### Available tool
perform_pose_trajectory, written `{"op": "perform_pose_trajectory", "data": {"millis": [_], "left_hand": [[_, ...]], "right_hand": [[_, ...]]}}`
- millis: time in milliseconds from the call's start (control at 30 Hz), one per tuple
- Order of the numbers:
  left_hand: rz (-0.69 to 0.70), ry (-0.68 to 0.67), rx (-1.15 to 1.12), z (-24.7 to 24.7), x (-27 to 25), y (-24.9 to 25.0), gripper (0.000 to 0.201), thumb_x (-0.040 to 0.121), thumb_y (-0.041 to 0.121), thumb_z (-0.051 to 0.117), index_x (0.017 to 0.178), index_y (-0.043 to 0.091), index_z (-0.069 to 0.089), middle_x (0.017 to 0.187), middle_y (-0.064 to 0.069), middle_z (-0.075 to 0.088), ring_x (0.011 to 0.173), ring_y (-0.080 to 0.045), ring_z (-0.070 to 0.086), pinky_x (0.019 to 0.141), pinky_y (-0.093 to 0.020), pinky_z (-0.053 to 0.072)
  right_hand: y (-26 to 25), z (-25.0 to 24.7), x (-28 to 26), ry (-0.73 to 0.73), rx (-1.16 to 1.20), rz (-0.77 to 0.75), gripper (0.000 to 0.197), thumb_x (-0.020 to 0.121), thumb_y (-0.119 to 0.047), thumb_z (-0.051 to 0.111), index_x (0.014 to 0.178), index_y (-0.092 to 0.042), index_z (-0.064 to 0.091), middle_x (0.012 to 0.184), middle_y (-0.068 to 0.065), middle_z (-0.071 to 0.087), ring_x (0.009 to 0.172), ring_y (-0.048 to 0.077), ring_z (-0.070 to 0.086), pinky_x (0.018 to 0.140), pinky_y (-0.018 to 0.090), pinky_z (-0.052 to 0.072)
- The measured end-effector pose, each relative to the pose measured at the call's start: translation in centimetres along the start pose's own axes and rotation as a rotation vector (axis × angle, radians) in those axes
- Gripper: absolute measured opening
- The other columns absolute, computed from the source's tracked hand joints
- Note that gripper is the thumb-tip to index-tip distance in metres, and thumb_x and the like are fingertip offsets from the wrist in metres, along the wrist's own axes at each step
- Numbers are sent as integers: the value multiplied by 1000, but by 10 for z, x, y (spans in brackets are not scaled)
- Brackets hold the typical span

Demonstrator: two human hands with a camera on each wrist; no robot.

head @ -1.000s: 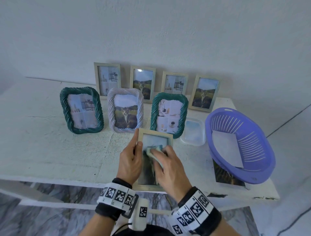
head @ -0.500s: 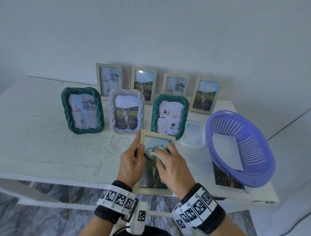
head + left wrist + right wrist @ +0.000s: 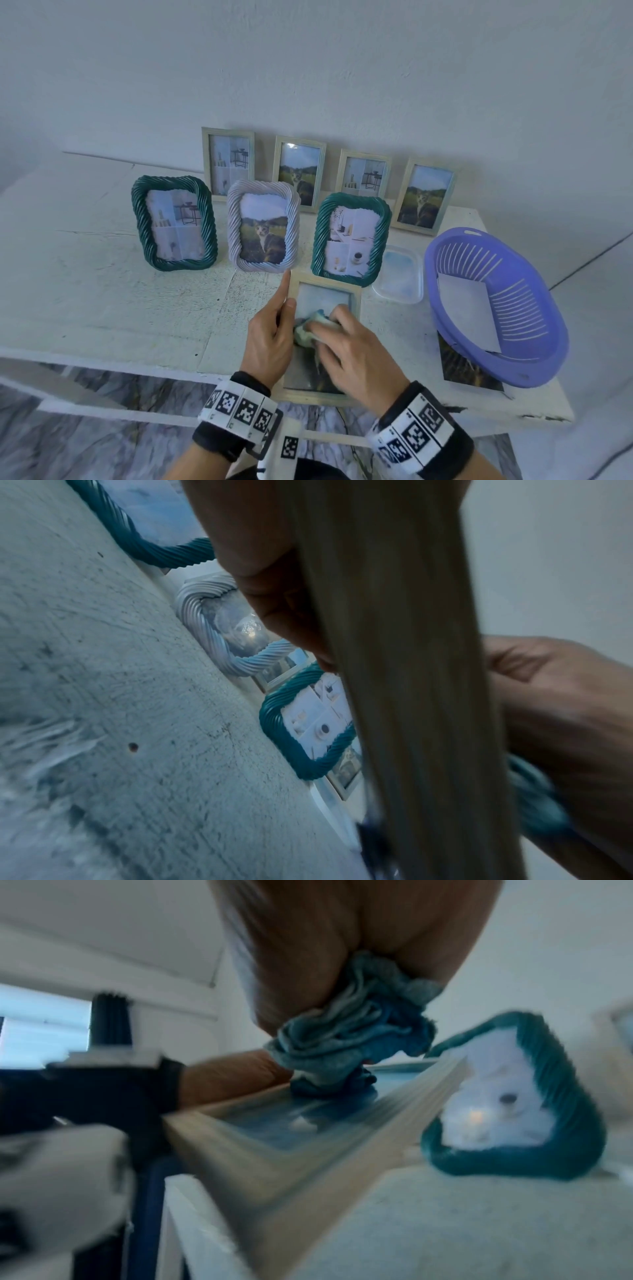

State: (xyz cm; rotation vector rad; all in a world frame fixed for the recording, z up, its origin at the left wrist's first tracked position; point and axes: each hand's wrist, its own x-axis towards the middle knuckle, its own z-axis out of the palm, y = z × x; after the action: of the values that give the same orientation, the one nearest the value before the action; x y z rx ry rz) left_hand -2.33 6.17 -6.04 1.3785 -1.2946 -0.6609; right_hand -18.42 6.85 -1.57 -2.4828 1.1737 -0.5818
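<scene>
A pale wooden picture frame [image 3: 324,287] is held tilted at the table's front edge. My left hand [image 3: 274,329] grips its left side, index finger stretched along the edge and thumb on the front. My right hand [image 3: 349,346] holds a bunched blue-green cloth [image 3: 308,330] and presses it on the glass. In the right wrist view the cloth [image 3: 346,1045] sits on the frame's glass [image 3: 274,1123]. The left wrist view looks along the frame's side [image 3: 404,669], and my left fingers [image 3: 274,593] lie against it.
A white table [image 3: 102,301] carries three rope-edged frames: green [image 3: 173,224], lilac [image 3: 263,226], green [image 3: 351,240]. Several plain frames lean on the wall behind. A clear lid [image 3: 399,274] and a purple basket [image 3: 493,301] over a photo [image 3: 462,370] lie right.
My right hand has slid the cloth left and slightly up on the glass. The frame and my left hand have shifted a little up and away.
</scene>
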Motion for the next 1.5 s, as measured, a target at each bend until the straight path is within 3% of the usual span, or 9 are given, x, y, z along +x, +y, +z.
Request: {"op": "perform_pose_trajectory", "data": {"millis": [167,400,633,867,967,1100,1233,1367,1500], "left_hand": [[-31,3,-3,5,-4,6,45,101,8,44,145,18,38,56,10,36,48,-3,29,47,-18,30],[-46,17,-31,-8,-1,10,45,100,4,44,142,17,38,52,13,30,44,-3,27,43,-12,25],[-72,13,-80,-4,-1,13,43,101,7,44,142,20,38,54,13,41,51,-4,35,49,-21,33],[-80,34,-41,-14,5,22,43,100,3,43,141,15,40,40,12,27,39,-4,24,41,-11,20],[-87,38,-47,-12,3,22,43,100,3,43,142,12,41,42,12,27,40,-3,23,41,-11,20],[-83,25,-66,-8,1,26,42,101,5,44,142,13,40,44,13,27,42,-2,23,42,-13,21],[-89,23,-51,-9,2,27,42,100,5,44,141,17,39,42,12,26,40,-4,23,41,-12,21],[-99,40,-13,-13,-1,23,42,100,5,45,140,16,42,51,14,23,43,-4,22,43,-14,21],[-97,20,-8,-5,-7,22,43,99,5,46,141,13,43,51,12,31,46,-4,27,45,-17,26]], "right_hand": [[4,-6,21,129,-52,172,16,92,-13,56,107,-16,62,95,-5,38,66,7,44,60,11,38],[-9,-3,-3,-99,11,-32,17,94,-17,54,108,-18,64,96,-10,29,62,-4,30,57,1,28],[4,-13,20,167,-13,195,16,93,-12,56,108,-13,63,94,-4,40,65,3,46,62,11,43],[-25,-4,-26,-99,-17,-24,17,93,-15,59,109,-14,64,98,-6,41,64,-1,34,58,-2,26],[-9,-12,-11,-19,-104,11,15,91,-14,61,106,-12,65,97,-1,50,63,-1,39,59,3,35],[2,-22,12,120,-100,180,11,93,-12,57,101,-11,64,92,-3,39,61,10,42,57,20,43],[-16,-14,-9,23,3,85,22,93,-12,57,114,-14,63,96,-5,38,65,4,44,55,6,34],[-25,-6,-35,-134,56,-9,19,96,-16,55,113,-16,64,95,-7,35,64,1,37,57,4,30],[-19,-11,-11,-11,-34,67,15,94,-15,57,107,-13,65,92,-8,36,59,-1,36,52,4,32]]}}
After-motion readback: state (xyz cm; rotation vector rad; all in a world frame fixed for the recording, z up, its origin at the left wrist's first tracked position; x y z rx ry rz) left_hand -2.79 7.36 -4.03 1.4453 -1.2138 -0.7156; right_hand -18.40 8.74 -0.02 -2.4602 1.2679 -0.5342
